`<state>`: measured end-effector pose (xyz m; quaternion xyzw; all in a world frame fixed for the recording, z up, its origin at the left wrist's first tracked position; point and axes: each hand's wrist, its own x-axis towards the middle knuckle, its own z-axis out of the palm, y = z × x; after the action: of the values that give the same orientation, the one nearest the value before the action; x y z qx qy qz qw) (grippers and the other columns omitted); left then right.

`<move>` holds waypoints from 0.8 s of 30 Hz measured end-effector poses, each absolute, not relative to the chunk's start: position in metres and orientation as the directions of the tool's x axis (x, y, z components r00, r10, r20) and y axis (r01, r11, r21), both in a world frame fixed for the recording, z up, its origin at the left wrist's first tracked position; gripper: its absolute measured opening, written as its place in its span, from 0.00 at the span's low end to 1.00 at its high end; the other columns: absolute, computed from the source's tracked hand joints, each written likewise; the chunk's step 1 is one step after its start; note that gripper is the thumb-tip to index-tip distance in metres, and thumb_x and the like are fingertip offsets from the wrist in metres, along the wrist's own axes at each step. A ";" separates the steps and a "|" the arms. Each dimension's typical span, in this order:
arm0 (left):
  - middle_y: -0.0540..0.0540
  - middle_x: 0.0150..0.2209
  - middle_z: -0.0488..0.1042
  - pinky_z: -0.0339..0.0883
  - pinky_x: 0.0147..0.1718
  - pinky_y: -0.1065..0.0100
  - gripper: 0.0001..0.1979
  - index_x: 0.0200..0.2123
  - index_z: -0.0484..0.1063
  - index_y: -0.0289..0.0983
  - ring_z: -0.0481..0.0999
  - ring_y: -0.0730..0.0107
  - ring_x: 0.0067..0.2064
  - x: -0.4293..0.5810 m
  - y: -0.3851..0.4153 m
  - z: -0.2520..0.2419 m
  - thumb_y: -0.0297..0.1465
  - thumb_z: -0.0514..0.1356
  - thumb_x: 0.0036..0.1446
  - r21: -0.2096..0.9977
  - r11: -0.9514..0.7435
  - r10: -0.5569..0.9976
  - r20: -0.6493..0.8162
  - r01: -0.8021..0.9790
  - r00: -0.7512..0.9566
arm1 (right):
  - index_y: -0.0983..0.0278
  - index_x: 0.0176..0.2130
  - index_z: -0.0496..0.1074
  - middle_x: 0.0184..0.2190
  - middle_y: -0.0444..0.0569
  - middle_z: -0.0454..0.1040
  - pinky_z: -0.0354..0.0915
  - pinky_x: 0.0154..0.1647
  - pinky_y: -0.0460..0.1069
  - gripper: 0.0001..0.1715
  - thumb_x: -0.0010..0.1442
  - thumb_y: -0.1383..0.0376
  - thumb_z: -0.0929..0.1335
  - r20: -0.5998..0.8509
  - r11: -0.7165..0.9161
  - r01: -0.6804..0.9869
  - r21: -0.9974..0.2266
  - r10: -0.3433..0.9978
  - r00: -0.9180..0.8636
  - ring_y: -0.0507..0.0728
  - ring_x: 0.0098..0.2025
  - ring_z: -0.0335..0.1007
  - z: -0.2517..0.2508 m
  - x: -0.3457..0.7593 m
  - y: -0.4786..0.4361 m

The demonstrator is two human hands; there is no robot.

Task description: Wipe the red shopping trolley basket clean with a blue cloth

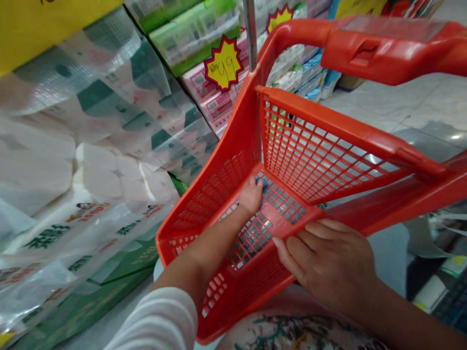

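Note:
A red plastic shopping cart (233,321) with grid walls fills the middle of the head view, its inside turned up toward me. My left hand (251,194) reaches down into it with closed fingers, at the far end of the grid floor. From under those fingers a small blue piece, perhaps cloth (263,183), peeks out, pressed against the floor grid; most of it is hidden. My right hand (328,257) is wrapped over the cart's near side rim, thumb lying along the inside.
Wrapped tissue packs (120,97) are stacked close on the left. Beyond the cart are green packs (197,34), pink packs (215,104) and a yellow price tag (224,65). A metal pole (250,34) rises behind the cart's handle (365,53). Tiled floor (412,107) shows at right.

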<state>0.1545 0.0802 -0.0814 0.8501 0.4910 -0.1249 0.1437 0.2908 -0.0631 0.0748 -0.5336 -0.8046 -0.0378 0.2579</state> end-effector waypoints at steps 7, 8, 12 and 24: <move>0.40 0.56 0.71 0.73 0.51 0.51 0.20 0.56 0.69 0.37 0.74 0.59 0.53 0.190 0.099 -0.088 0.39 0.60 0.64 0.143 -0.506 0.806 -0.275 0.851 0.525 | 0.60 0.20 0.66 0.15 0.43 0.66 0.51 0.33 0.52 0.23 0.67 0.67 0.65 0.484 0.415 0.882 -0.225 0.833 -0.268 0.55 0.23 0.60 0.074 0.286 -0.063; 0.40 0.56 0.71 0.73 0.51 0.52 0.19 0.55 0.69 0.37 0.74 0.59 0.53 0.188 0.094 -0.088 0.39 0.60 0.65 0.171 -0.546 0.771 -0.279 0.820 0.572 | 0.60 0.20 0.66 0.15 0.43 0.65 0.51 0.33 0.52 0.23 0.67 0.67 0.65 0.487 0.416 0.880 -0.229 0.832 -0.267 0.55 0.23 0.59 0.074 0.286 -0.063; 0.40 0.56 0.71 0.73 0.51 0.52 0.20 0.56 0.69 0.37 0.74 0.59 0.53 0.180 0.112 -0.086 0.39 0.60 0.64 0.171 -0.537 0.777 -0.281 0.826 0.563 | 0.60 0.20 0.65 0.15 0.42 0.65 0.51 0.33 0.52 0.23 0.67 0.67 0.65 0.491 0.430 0.871 -0.237 0.827 -0.274 0.55 0.23 0.58 0.073 0.286 -0.063; 0.51 0.49 0.75 0.69 0.54 0.67 0.09 0.47 0.74 0.45 0.74 0.68 0.52 0.188 0.037 -0.078 0.33 0.61 0.64 0.458 -0.655 0.522 -0.301 0.601 0.798 | 0.60 0.20 0.66 0.16 0.42 0.66 0.52 0.34 0.52 0.22 0.66 0.66 0.67 0.505 0.426 0.878 -0.216 0.819 -0.273 0.54 0.24 0.60 0.069 0.286 -0.062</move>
<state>0.1876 0.0374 -0.0783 0.9067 0.3097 -0.0715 0.2771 0.2856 -0.0621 0.0693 -0.5330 -0.7960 -0.0529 0.2820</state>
